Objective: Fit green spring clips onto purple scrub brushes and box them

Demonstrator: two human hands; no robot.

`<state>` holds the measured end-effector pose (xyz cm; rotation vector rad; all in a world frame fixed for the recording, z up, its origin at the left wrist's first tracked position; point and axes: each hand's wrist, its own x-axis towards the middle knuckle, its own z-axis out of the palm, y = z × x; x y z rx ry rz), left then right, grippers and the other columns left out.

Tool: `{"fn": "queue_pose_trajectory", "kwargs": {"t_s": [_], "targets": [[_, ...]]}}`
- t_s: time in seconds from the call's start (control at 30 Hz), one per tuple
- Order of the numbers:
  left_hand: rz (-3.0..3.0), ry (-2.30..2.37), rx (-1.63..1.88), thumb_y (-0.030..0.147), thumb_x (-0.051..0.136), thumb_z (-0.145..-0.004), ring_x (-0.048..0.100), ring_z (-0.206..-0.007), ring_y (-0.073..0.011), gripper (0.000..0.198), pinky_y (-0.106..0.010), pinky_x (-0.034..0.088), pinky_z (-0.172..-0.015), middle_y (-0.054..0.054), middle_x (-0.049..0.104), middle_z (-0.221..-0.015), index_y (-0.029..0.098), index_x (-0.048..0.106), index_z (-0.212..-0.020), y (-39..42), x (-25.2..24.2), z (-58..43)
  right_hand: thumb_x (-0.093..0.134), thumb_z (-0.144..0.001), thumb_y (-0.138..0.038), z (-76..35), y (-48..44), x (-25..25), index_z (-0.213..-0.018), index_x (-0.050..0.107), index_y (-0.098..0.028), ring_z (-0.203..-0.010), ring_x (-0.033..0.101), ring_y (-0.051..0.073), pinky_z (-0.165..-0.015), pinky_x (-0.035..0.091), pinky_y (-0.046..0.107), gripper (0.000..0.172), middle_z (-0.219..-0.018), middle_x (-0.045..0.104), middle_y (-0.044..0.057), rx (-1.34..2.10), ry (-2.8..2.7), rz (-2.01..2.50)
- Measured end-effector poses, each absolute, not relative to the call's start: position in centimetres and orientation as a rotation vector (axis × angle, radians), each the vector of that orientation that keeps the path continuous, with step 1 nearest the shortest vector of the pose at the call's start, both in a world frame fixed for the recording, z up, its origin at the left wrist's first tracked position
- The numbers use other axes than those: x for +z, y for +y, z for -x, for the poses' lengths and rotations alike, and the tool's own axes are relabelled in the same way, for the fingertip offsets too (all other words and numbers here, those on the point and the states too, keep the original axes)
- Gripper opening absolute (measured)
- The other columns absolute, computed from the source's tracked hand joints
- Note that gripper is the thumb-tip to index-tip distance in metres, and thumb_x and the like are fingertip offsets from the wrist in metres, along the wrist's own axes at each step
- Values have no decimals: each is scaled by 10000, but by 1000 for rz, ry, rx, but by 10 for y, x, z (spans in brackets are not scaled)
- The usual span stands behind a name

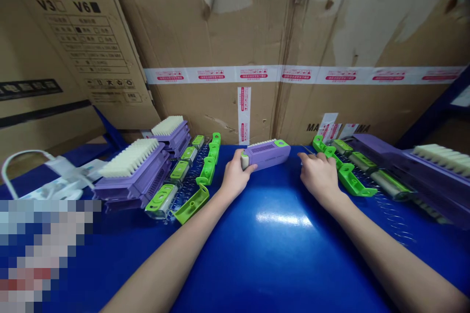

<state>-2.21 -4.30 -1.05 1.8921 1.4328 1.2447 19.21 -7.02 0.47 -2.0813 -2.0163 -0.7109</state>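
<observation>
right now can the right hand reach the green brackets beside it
Likely yes: the right hand is beside the green brackets, nothing visible between, though its fingers seem to hold something thin.

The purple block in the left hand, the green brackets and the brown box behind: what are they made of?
Purple block: apparently moulded plastic, satin; slotted, evenly coloured side.
Green brackets: probably plastic, fairly glossy, judging by bright highlights.
Brown box: cardboard, matte, with torn surface patches.
</observation>
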Motion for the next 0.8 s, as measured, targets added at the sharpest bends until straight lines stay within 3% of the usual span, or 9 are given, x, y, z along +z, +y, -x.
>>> {"fn": "queue_pose_trajectory", "kwargs": {"t_s": [0.17,0.27,0.37,0.5,0.7,0.8], "targets": [[-1933,1436,1306,203,712,-720,633,-993,-253,484,-374,466,-892,-70,676,-1070,208,533,-1170,-40,-13,24,424,-846,-112,-191,-67,5,-1088,638,-129,-877,587,294,-704,376,395,323,-884,694,130,-642,-1999,1817],[-1884,1357,1335,206,707,-719,646,-978,-250,538,-388,473,-908,-69,679,-1069,222,517,-1222,-37,-18,24,481,-841,-160,-180,-71,6,-1105,635,-139,-837,610,239,-705,446,355,307,-900,694,100,-341,-1970,1433],[-1870,1188,1289,164,628,-757,650,-978,-234,642,-397,482,-914,-83,669,-1072,213,385,-1350,-38,-21,22,555,-825,-228,-166,-77,6,-1099,644,-185,-741,628,177,-675,495,308,291,-865,702,44,37,-1846,1139],[-2188,1032,1317,106,598,-701,488,-1218,-270,755,-448,366,-1049,-140,510,-1304,177,298,-1390,-49,-15,19,650,-775,-285,-156,-83,5,-1099,659,-205,-737,664,173,-704,536,314,334,-835,720,24,401,-1637,1027],[-2304,1047,1354,345,690,-730,495,-1178,-275,593,-446,385,-1018,-125,523,-1232,179,456,-1249,-60,-5,18,720,-704,-334,-151,-84,5,-1053,686,-197,-789,694,217,-733,568,359,376,-854,734,52,698,-1410,968],[-2291,1016,1392,340,700,-740,497,-1175,-250,470,-415,391,-1012,-98,537,-1210,204,528,-1155,-58,-5,16,725,-700,-353,-148,-87,7,-1070,678,-191,-787,693,218,-734,569,365,406,-856,734,58,752,-1420,948]]}}
